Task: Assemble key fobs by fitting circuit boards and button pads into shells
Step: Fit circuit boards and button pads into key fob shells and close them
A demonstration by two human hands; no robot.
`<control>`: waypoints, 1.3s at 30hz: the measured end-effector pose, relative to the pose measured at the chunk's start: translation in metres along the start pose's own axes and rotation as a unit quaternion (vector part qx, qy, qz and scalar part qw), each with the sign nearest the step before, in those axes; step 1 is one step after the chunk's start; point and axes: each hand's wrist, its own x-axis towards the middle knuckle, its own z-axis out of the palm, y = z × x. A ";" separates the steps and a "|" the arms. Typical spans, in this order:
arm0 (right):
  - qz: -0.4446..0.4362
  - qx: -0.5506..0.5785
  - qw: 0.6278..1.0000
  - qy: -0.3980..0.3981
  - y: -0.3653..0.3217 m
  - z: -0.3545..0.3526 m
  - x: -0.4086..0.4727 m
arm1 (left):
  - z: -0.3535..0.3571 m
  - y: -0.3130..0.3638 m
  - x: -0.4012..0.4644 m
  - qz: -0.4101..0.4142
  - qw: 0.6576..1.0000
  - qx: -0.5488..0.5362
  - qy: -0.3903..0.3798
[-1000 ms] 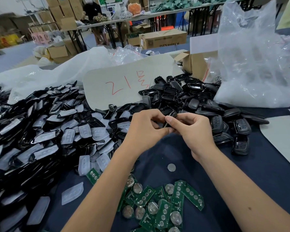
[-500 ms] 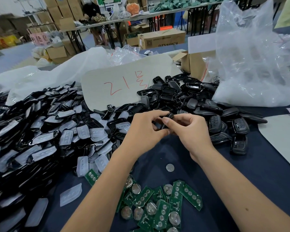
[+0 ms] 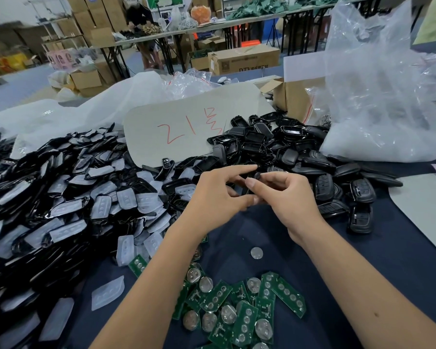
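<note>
Your right hand [image 3: 291,197] pinches a small black fob [image 3: 256,176], mostly hidden by fingers, above the navy table [image 3: 363,260]. Your left hand [image 3: 218,195] is beside it, fingers spread and holding nothing. Green boards [image 3: 239,308] lie below; black shells [image 3: 275,144] are piled behind.

Assembly workshop, cartons [image 3: 244,62], shell piles [image 3: 48,197]

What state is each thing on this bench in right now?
Left hand: fingers spread, index extended.
Right hand: pinches a small black fob part.
Circuit boards: loose heap.
Button pads: scattered among shells.
Finished fobs: closed, piled right.
Plastic bag: crumpled, upright.
</note>
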 end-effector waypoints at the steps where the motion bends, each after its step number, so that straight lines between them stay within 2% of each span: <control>1: 0.000 0.003 1.000 -0.002 0.000 -0.001 0.000 | 0.000 -0.001 0.000 -0.005 1.000 -0.005 0.001; 10: 0.013 0.024 1.000 -0.005 -0.001 -0.002 0.001 | 0.004 -0.004 0.003 0.009 1.000 0.012 0.007; 12: 0.018 0.027 0.999 0.002 0.000 -0.002 0.002 | 0.004 -0.003 0.002 -0.009 0.999 -0.054 -0.003; 14: 0.017 0.025 0.999 -0.012 0.000 -0.003 0.004 | 0.001 -0.001 0.001 -0.052 0.985 -0.163 -0.018; 18: -0.027 -0.054 0.990 -0.124 -0.002 -0.015 0.009 | -0.016 -0.006 -0.001 -0.146 0.946 -0.271 -0.098; 21: -0.065 -0.143 0.961 -0.226 -0.005 -0.022 0.007 | -0.028 -0.012 -0.002 -0.179 0.933 -0.281 -0.135; 24: -0.084 -0.179 0.943 -0.267 -0.007 -0.020 0.004 | -0.034 -0.015 -0.004 -0.197 0.928 -0.278 -0.149; 30: -0.086 -0.184 0.947 -0.250 -0.008 -0.021 0.004 | -0.034 -0.018 -0.007 -0.212 0.909 -0.302 -0.193; 35: -0.087 -0.180 0.954 -0.222 -0.007 -0.019 0.004 | -0.035 -0.021 -0.003 -0.250 0.890 -0.352 -0.148; 39: -0.104 -0.194 0.956 -0.192 -0.005 -0.018 0.003 | -0.038 -0.026 -0.001 -0.261 0.873 -0.387 -0.141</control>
